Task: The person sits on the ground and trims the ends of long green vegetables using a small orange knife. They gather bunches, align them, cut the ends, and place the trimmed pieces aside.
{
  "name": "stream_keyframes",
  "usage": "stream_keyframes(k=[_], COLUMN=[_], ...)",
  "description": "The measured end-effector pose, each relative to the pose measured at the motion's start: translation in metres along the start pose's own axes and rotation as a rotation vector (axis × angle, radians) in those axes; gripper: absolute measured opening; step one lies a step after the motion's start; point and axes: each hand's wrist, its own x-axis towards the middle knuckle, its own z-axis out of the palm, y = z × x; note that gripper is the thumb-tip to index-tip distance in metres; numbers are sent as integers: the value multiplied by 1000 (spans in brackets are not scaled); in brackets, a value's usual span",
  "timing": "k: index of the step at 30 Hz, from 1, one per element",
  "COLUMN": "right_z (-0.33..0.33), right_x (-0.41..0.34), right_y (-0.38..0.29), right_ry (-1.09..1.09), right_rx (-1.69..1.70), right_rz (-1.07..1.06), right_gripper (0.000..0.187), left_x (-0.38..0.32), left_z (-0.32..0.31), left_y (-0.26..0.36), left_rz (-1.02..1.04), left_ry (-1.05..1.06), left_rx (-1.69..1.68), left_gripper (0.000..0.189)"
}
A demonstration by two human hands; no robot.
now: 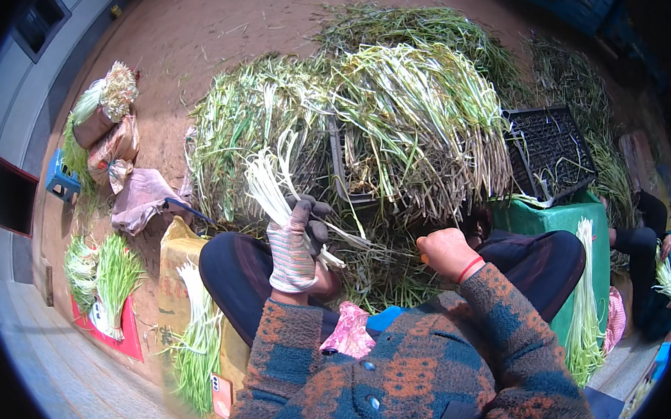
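My left hand (299, 236), in a striped glove with dark fingers, grips a small bunch of pale leafy stalks (269, 189) in front of my left knee. My bare right hand (447, 254), with a red band at the wrist, is curled near my right knee; whether its fingers pinch a strand cannot be told. Beyond both hands lies a large heap of long green and yellowed stalks (414, 109), partly on a black plastic crate (339, 156). Loose leaf scraps (389, 273) lie between my legs.
Sorted stalks lie on a yellow sack-covered block (165, 308) at left and a green-covered one (596, 271) at right. A phone (221, 395) rests at lower left. Past a black crate (547, 149), a co-worker's hands (668, 244) hold stalks. Bundles lie on a red sheet (135, 335).
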Motion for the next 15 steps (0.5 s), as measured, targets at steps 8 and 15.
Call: stream_keyframes(k=[8, 15], right_z=[-50, -76], right_x=[13, 28], right_y=[-28, -69], right_ry=[262, -109], right_rx=[922, 1590], right_rz=[-201, -385], right_gripper=[40, 36], left_x=[-4, -4], left_z=[5, 3], left_y=[-2, 1], left_rz=[-88, -126], left_ry=[-76, -152], left_rx=[12, -39], left_gripper=[18, 18])
